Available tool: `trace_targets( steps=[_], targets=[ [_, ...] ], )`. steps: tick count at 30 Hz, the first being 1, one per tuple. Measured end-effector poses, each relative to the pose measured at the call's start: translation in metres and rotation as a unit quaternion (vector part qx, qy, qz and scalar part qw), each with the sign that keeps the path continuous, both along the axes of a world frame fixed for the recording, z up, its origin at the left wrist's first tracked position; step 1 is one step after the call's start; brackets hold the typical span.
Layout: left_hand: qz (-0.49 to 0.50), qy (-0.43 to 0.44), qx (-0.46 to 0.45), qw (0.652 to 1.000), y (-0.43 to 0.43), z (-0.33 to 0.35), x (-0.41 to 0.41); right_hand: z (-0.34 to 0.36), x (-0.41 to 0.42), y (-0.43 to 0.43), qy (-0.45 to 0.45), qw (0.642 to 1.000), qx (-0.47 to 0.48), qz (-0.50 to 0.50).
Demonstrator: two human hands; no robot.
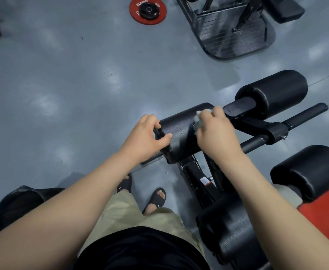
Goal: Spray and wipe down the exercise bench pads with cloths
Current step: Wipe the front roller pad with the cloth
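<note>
Wipe step underway: right hand (214, 131) clutches pale cloth (198, 121) on roller pad (179, 133); left hand (144, 137) grips pad end. Next likely: far roller pad (276, 90), unwiped probably.

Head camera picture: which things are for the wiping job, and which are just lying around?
For the job: black padded roller, gripped by the left hand; pale crumpled cloth, held by the right hand.
Just lying about: round red weight plate on the grey floor; black metal footplate machine.
</note>
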State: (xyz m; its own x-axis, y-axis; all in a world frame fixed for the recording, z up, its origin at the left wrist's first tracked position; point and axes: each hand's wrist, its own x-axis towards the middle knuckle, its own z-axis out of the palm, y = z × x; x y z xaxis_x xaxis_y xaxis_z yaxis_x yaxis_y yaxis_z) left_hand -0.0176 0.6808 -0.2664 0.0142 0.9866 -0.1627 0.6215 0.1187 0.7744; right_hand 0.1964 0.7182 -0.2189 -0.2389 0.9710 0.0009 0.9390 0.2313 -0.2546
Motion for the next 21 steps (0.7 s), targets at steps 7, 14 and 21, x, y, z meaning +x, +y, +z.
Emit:
trace_targets(
  steps=[7, 14, 21],
  targets=[
    [-0.010, 0.025, -0.019, 0.999, 0.005, 0.005, -0.002, 0.003, 0.022, 0.009, 0.012, 1.000, -0.019, -0.009],
    [-0.006, 0.034, -0.023, 0.999, 0.005, 0.004, 0.002, 0.003, 0.023, 0.010, -0.015, 0.995, -0.009, -0.096],
    [0.003, 0.038, -0.035, 0.999, 0.006, 0.007, 0.005, -0.002, -0.016, -0.026, 0.037, 0.998, -0.032, 0.047]
  ],
)
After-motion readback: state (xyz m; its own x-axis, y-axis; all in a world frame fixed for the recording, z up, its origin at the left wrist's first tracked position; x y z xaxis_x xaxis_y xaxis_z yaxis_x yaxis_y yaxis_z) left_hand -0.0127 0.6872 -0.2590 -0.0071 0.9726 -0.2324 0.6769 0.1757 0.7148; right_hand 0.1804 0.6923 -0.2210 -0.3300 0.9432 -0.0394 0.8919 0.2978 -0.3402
